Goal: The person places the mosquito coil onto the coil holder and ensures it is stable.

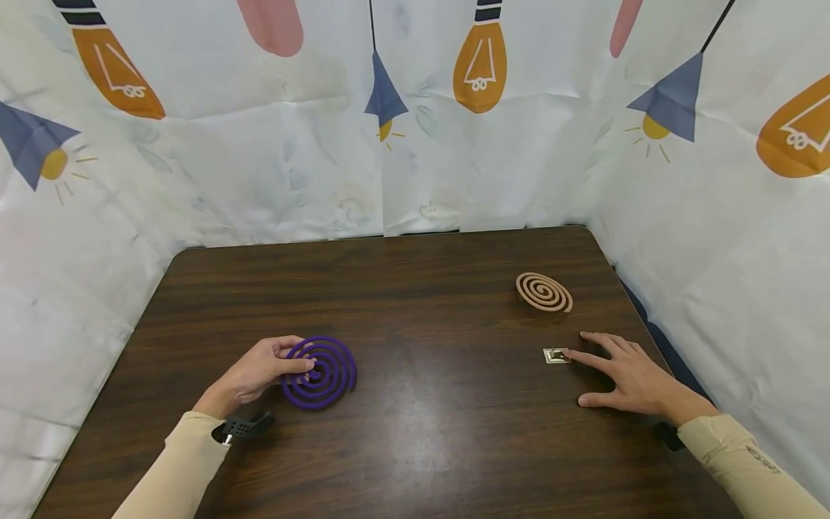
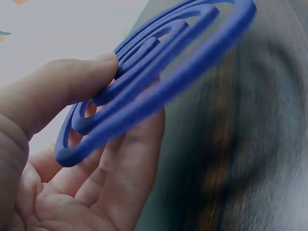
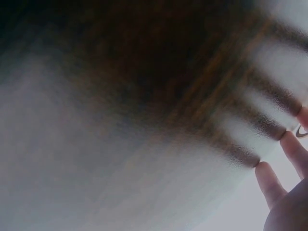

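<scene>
A purple mosquito coil (image 1: 341, 375) is pinched in my left hand (image 1: 256, 371), thumb on top and fingers beneath. In the left wrist view the coil (image 2: 175, 89) looks blue and is held tilted, raised off the tabletop. On the right, the index finger of my right hand (image 1: 627, 376) touches a small metal coil stand (image 1: 552, 355) that lies flat on the table. The other fingers are spread, and the right wrist view has several fingertips (image 3: 267, 175) down on the tabletop. A tan mosquito coil (image 1: 545, 293) is just beyond the stand.
The dark wood-grain table (image 1: 415, 303) has rounded far corners. A white curtain (image 1: 292, 166) printed with lamps and bulbs hangs behind it and along both sides. A dark blue thing (image 1: 674, 353) shows past the right edge.
</scene>
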The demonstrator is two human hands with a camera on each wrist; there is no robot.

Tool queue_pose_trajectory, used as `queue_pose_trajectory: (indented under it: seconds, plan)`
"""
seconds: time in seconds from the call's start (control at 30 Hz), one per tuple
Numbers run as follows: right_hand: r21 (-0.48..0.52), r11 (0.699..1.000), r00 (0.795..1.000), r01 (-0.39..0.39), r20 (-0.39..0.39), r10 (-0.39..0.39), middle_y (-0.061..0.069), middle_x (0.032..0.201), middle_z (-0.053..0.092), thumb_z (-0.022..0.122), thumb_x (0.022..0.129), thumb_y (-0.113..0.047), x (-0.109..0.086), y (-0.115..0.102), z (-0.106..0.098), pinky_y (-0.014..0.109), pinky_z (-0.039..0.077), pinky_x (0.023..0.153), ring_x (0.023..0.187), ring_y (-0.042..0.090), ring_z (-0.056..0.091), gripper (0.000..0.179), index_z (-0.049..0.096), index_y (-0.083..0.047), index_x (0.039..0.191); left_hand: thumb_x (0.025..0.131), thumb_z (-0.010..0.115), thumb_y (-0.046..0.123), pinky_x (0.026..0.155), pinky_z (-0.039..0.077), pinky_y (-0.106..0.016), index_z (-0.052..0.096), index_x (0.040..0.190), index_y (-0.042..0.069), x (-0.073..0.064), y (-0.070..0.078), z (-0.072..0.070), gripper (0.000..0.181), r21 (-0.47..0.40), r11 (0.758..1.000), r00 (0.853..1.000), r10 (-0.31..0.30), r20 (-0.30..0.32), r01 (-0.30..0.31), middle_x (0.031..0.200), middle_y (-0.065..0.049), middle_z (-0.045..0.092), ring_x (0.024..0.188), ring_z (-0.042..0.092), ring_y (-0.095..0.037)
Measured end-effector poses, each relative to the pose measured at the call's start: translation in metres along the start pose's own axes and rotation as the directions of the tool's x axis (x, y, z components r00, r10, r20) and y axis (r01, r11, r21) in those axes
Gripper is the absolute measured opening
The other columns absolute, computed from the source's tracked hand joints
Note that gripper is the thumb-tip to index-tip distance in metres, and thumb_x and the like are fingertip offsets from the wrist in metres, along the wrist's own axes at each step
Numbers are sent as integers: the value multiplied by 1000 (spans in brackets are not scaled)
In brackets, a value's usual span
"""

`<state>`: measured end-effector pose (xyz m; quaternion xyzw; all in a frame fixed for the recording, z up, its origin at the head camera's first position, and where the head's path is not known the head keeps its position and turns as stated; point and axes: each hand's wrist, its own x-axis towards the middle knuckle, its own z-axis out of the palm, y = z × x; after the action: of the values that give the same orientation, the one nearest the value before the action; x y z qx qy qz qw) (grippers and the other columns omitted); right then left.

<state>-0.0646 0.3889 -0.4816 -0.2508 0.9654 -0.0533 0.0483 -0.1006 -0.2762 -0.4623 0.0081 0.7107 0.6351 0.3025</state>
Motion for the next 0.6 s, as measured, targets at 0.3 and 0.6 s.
queue_pose_trajectory:
  seconds: [0.3,0.6]
  plan:
    - [4,1000,1000,3,2,-3,14,159,40,68,83,-76,1,1,-3,70,42,103,139,45,45,80,46,-44,154,97,71,6,72,64,-22,50,130,-9,15,-2,12,41,-36,999,999,23,26,-22,92,3,79,80,76,-7]
    - [-7,1000,1000,5,6,-5,14,160,40,67,83,-77,0,3,-1,70,42,104,140,45,44,80,46,-44,153,96,73,6,69,63,-20,52,128,-8,29,-1,27,41,-50,998,999,25,27,-23,88,3,78,77,75,-6]
